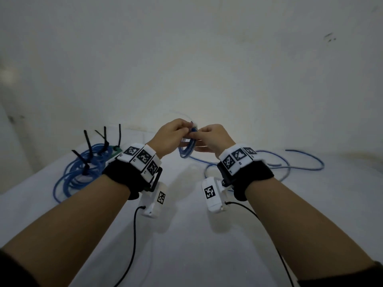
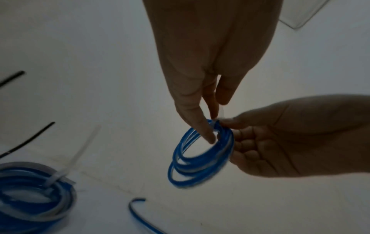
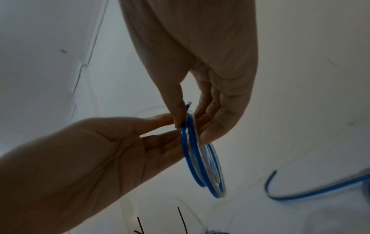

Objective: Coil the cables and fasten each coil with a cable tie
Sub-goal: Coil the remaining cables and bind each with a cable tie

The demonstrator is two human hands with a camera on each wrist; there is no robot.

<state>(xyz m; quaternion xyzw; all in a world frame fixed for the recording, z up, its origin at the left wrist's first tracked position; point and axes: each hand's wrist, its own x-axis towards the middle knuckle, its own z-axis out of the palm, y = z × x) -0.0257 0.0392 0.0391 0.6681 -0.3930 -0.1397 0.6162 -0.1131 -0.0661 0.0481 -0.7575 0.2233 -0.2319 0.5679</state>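
Small blue coil [image 1: 187, 149] held in the air between both hands, above the white table [image 1: 186, 235]

Left hand [image 1: 170, 137] and right hand [image 1: 213, 139] each pinch its top — a slackened pinch would likely let the springy loops [image 2: 200, 158] fan apart before any tie goes on.

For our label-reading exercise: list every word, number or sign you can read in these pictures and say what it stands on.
No readable words or brand names anywhere.
Black-and-white square code markers on the left wristband, right wristband and both wrist cameras: patterns, not text.
Tiny digits beside the wristband markers: too small to read.
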